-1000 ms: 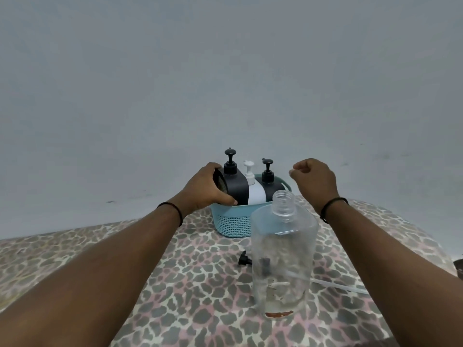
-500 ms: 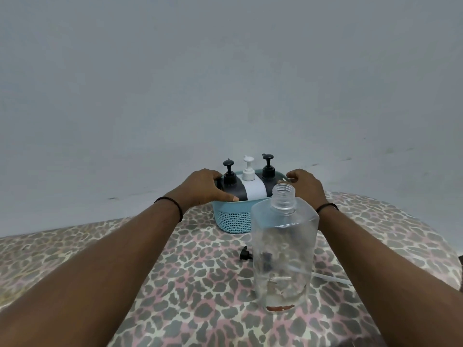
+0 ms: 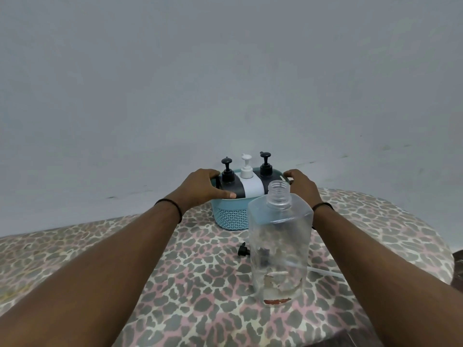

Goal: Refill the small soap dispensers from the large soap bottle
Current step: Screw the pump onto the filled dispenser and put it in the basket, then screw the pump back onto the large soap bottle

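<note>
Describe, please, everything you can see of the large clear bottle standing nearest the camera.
The large clear bottle looks like transparent plastic, with flat sides, rounded shoulders and a threaded neck. Its mouth is open, with no cap or pump on it. It stands upright on the leopard-print cloth, nearer the camera than the blue basket. It looks nearly empty, with a little residue and a reddish patch at the base. Neither hand touches it.

a plain home room, it seems: a bare grey wall (image 3: 225,71), a leopard-print cloth (image 3: 200,284) over a table, a blue basket (image 3: 230,216) of dispensers (image 3: 246,181).
</note>
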